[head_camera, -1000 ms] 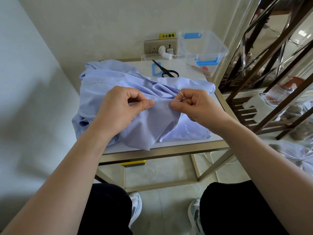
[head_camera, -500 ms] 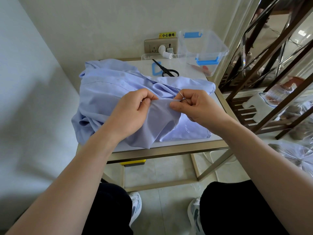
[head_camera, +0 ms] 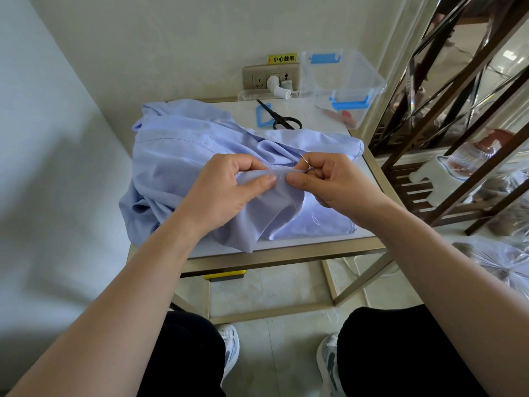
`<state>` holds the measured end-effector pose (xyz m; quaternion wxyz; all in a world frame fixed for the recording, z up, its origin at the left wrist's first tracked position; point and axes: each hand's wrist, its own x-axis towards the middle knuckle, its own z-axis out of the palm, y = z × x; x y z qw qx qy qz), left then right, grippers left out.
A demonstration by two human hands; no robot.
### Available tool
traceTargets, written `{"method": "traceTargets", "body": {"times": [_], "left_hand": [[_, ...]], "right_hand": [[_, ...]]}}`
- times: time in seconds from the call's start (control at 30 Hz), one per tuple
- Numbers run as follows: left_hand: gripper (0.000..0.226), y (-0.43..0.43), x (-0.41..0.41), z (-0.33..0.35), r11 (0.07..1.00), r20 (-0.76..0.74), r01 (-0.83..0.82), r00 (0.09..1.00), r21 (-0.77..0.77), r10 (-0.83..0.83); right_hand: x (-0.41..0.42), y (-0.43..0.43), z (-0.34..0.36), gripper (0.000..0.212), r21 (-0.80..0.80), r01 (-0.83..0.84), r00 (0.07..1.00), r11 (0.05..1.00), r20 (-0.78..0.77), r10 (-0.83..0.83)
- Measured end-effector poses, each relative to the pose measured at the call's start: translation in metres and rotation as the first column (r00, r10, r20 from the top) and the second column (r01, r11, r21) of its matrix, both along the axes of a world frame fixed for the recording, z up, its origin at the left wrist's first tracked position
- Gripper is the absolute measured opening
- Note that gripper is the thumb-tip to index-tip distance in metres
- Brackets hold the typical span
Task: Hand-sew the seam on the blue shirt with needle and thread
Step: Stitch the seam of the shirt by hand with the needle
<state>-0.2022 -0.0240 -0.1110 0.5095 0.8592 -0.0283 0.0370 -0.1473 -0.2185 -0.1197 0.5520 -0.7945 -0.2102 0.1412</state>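
Observation:
A light blue shirt [head_camera: 183, 144] lies bunched on a small white table [head_camera: 369, 181]. My left hand [head_camera: 226, 190] pinches a fold of the shirt's seam between thumb and fingers. Right beside it, my right hand [head_camera: 329, 181] pinches the same seam edge and holds a thin needle [head_camera: 304, 159], whose tip points up and away from me. A pale thread [head_camera: 315, 219] loops on the cloth below my right hand. The two thumbs almost touch.
Black scissors [head_camera: 282, 117] and a blue plastic frame [head_camera: 262, 116] lie behind the shirt. A clear box with blue clips [head_camera: 343, 78] stands at the back right, by a wall socket [head_camera: 270, 78]. A metal shelf rack [head_camera: 458, 116] stands on the right.
My left hand slid along the seam toward my right hand and re-pinched the fold, thumb now on top. My right hand with the needle stayed in place.

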Motion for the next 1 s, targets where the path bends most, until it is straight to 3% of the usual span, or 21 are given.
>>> {"method": "traceTargets", "body": {"times": [0.23, 0.4, 0.57, 1.0], "left_hand": [[0.006, -0.001, -0.001, 0.001, 0.989, -0.034, -0.088, 0.996, -0.122, 0.084], [0.008, -0.001, 0.0, 0.001, 0.976, -0.095, -0.15, 0.986, -0.157, 0.136], [0.006, -0.002, 0.001, 0.0, 0.976, -0.059, -0.163, 0.986, -0.141, 0.156], [0.01, -0.003, 0.0, 0.002, 0.977, -0.072, -0.134, 0.99, -0.165, 0.123]], "right_hand": [[-0.005, 0.001, 0.004, 0.003, 0.023, 0.032, 0.998, 0.999, 0.056, -0.033], [-0.006, -0.002, 0.009, 0.03, 0.085, 0.047, 0.997, 0.995, 0.051, -0.051], [-0.011, -0.004, 0.01, 0.025, -0.068, -0.012, 0.988, 0.998, 0.152, 0.022], [-0.014, -0.005, 0.01, 0.034, -0.086, -0.011, 0.981, 0.996, 0.193, 0.028]]}}
